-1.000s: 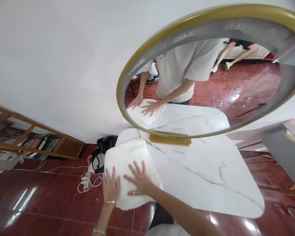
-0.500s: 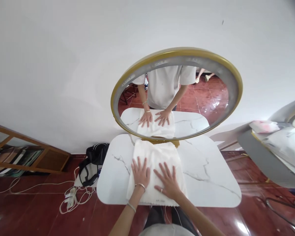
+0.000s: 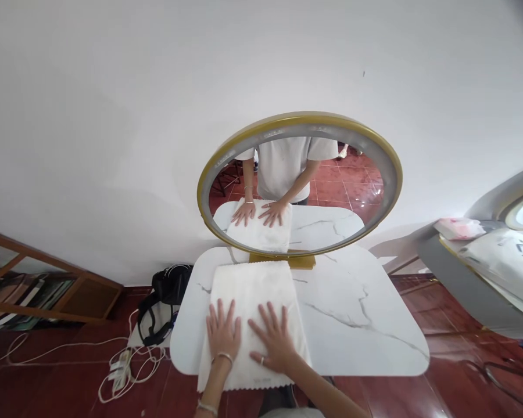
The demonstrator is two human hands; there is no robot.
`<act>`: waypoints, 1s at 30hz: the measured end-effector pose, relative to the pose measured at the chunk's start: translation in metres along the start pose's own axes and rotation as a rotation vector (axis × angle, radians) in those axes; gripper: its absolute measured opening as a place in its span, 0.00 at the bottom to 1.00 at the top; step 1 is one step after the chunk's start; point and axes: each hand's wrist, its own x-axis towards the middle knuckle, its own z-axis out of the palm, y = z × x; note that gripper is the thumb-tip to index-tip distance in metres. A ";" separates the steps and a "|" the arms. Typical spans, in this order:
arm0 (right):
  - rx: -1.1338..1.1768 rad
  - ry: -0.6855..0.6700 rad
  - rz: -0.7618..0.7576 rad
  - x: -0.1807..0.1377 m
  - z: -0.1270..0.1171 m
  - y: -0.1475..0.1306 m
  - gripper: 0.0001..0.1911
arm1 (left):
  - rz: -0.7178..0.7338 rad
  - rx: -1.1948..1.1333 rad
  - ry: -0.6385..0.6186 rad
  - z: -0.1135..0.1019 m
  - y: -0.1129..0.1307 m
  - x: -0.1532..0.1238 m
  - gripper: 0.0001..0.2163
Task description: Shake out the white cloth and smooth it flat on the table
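Observation:
A white cloth (image 3: 250, 293) lies spread on the left part of a white marble-look table (image 3: 357, 325), its near edge hanging over the table's front. My left hand (image 3: 222, 332) rests flat on the cloth with fingers spread, a bracelet at the wrist. Beside it, my right hand (image 3: 273, 339) also lies flat and open on the cloth, a ring on one finger. A round gold-framed mirror (image 3: 377, 154) stands at the back of the table and reflects both hands and the cloth.
A white wall rises behind the mirror. Left of the table, a black bag (image 3: 165, 290) and a power strip with tangled white cables (image 3: 119, 366) lie on the red tiled floor. A low wooden shelf (image 3: 47, 284) stands far left. Grey furniture (image 3: 483, 267) sits at right.
The view has swung and settled so the table and mirror sit centred. The cloth and both flat hands now lie a little further left on the table than half a second ago.

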 end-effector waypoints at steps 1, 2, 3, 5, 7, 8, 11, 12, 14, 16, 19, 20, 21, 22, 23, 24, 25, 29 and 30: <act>0.035 -0.020 -0.038 0.006 0.002 -0.008 0.40 | -0.028 0.018 0.014 -0.003 -0.012 -0.004 0.22; 0.065 -0.036 -0.072 0.011 0.004 -0.014 0.40 | -0.050 0.033 0.027 -0.006 -0.023 -0.007 0.22; 0.091 -0.047 -0.096 0.014 0.005 -0.019 0.39 | -0.064 0.047 0.040 -0.007 -0.030 -0.010 0.22; 0.121 -0.060 -0.125 0.016 0.008 -0.022 0.39 | -0.075 0.067 0.063 -0.006 -0.037 -0.016 0.22; 0.127 -0.063 -0.126 0.012 0.010 -0.017 0.39 | -0.070 0.076 0.077 -0.001 -0.033 -0.019 0.22; 0.122 -0.059 -0.117 0.007 0.010 -0.013 0.39 | -0.062 0.073 0.080 0.002 -0.027 -0.020 0.22; 0.077 -0.019 -0.069 -0.014 0.010 0.007 0.39 | -0.010 0.038 0.067 0.015 0.000 -0.020 0.23; 0.048 0.007 -0.045 -0.022 0.009 0.015 0.39 | 0.013 0.022 0.058 0.020 0.012 -0.020 0.23; -0.036 0.075 0.002 -0.041 0.008 0.033 0.40 | 0.065 -0.013 0.036 0.031 0.037 -0.020 0.25; -0.137 0.150 0.036 -0.059 0.009 0.055 0.40 | 0.124 -0.053 0.011 0.044 0.062 -0.021 0.26; -0.275 0.236 0.048 -0.082 0.012 0.091 0.41 | 0.230 -0.132 -0.050 0.063 0.093 -0.021 0.27; -0.310 0.258 0.053 -0.088 0.014 0.102 0.41 | 0.255 -0.160 -0.077 0.068 0.101 -0.019 0.27; -0.335 0.272 0.060 -0.094 0.015 0.112 0.41 | 0.261 -0.188 -0.104 0.071 0.108 -0.015 0.27; -0.349 0.276 0.068 -0.098 0.016 0.121 0.41 | 0.242 -0.215 -0.127 0.072 0.114 -0.009 0.27; -0.352 0.271 0.079 -0.102 0.016 0.127 0.40 | 0.196 -0.243 -0.141 0.070 0.119 0.000 0.27; -0.345 0.260 0.090 -0.105 0.017 0.131 0.40 | 0.131 -0.275 -0.143 0.066 0.124 0.012 0.27; -0.329 0.247 0.102 -0.107 0.018 0.133 0.39 | 0.058 -0.317 -0.138 0.060 0.128 0.025 0.27; -0.229 0.268 0.190 -0.108 0.030 0.122 0.37 | -0.082 -0.563 -0.193 0.026 0.143 0.081 0.20; -0.207 0.304 0.225 -0.107 0.035 0.116 0.36 | -0.059 -0.607 -0.231 0.017 0.145 0.091 0.16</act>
